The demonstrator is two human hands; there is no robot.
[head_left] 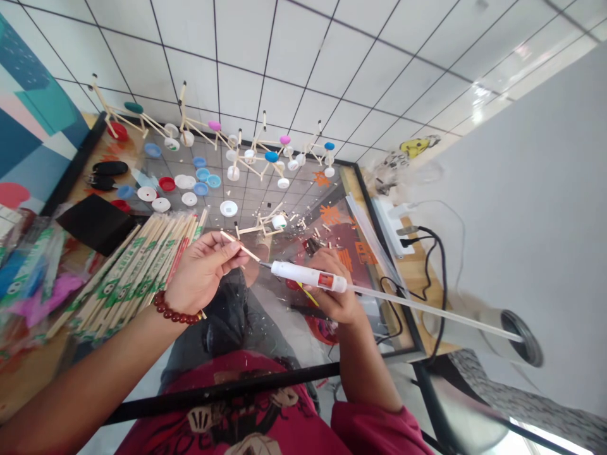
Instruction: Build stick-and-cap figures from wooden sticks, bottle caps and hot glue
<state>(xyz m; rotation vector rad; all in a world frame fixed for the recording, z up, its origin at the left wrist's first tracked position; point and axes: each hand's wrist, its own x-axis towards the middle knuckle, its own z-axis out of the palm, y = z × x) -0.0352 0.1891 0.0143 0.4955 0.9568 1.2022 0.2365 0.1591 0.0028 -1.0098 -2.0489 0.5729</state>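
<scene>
Wooden stick (251, 254) pinched in the left hand (202, 262); right hand (342, 306) clamped around glue gun (296, 272); several wheeled models (133, 108) look assembled; smaller frame (260, 226) seems unfinished.

Craft workspace: glass-topped table (284, 328), bundled wooden sticks (137, 272), bottle caps (184, 182), glue gun (308, 275), scattered scraps (327, 234).

Slim, pale wooden chopsticks (149, 265) lie left on the rectangular, black-framed glass table (190, 397); round white, blue and red plastic caps (201, 189) lie behind them.
</scene>
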